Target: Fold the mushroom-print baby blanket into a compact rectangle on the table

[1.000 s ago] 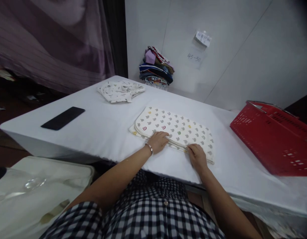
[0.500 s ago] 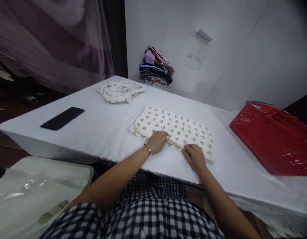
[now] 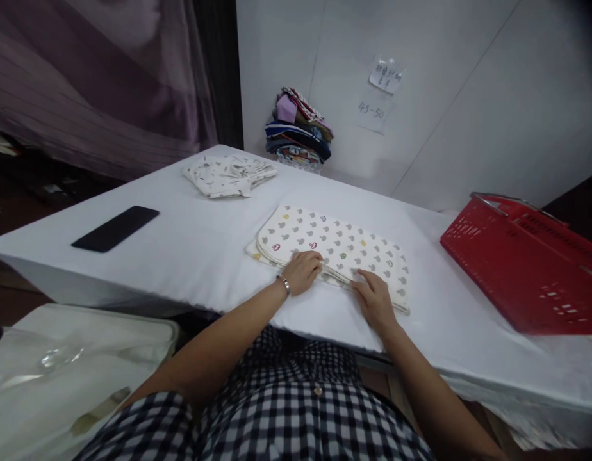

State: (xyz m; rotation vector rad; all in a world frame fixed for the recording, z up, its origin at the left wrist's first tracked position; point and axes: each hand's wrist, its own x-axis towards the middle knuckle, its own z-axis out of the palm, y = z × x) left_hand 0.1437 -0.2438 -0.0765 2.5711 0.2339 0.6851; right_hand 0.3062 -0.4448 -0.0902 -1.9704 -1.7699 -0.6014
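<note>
A folded cream cloth (image 3: 332, 234) printed with grey, red, yellow and green mushrooms lies on the white-covered table in front of me. Its layers show along the near edge, and a lower layer sticks out at the left corner. My left hand (image 3: 303, 272), with a silver bracelet on its wrist, closes over the middle of that edge. Further right along the same edge, my right hand (image 3: 374, 298) grips the layers, fingers on top and thumb hidden beneath.
A crumpled printed white cloth (image 3: 226, 176) and a black flat slab (image 3: 116, 228) lie to the left on the table (image 3: 195, 237). At the right stands a red plastic basket (image 3: 521, 269). Folded clothes (image 3: 298, 131) are stacked by the wall; a white bin (image 3: 147, 320) is below left.
The right hand's fingers have shifted slightly on the cloth's near edge; the left hand stays put. The upper wall paper, curled up before, now hangs flat. The view has moved a little.
</note>
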